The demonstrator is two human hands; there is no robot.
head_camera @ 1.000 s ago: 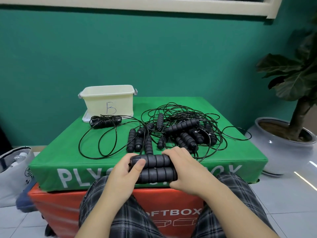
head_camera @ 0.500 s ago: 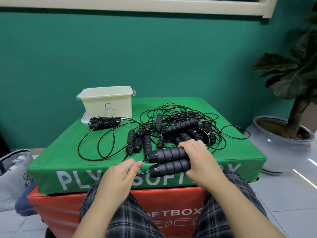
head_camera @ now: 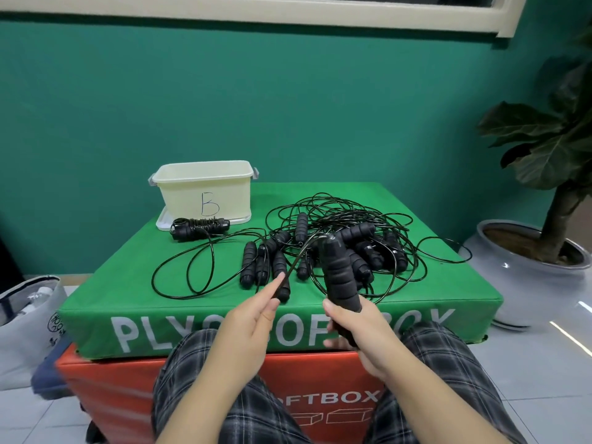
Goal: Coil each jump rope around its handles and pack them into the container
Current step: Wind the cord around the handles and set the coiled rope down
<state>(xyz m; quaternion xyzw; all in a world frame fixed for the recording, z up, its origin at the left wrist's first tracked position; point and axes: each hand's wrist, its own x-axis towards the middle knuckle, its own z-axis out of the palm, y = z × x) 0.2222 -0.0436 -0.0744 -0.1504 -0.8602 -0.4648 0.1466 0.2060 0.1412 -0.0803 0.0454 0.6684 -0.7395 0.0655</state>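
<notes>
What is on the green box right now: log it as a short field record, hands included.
right hand: grips a pair of black handles, held upright
left hand: pinches the cord leading from those handles
container: cream tub marked B, back left, contents not visible
coiled rope: lies in front of the container
loose ropes: tangled pile on the green box

A container (head_camera: 205,190) is set at the back left of the upper soft box (head_camera: 134,283), which is stacked on a lower soft box (head_camera: 112,389). A coiled jump rope (head_camera: 200,226) is laid just before the container, touching its lid (head_camera: 162,221). To the right — a tangle of jump ropes (head_camera: 336,248). A potted plant (head_camera: 544,174) is placed on the floor at far right; a bag (head_camera: 25,325) at far left.
</notes>
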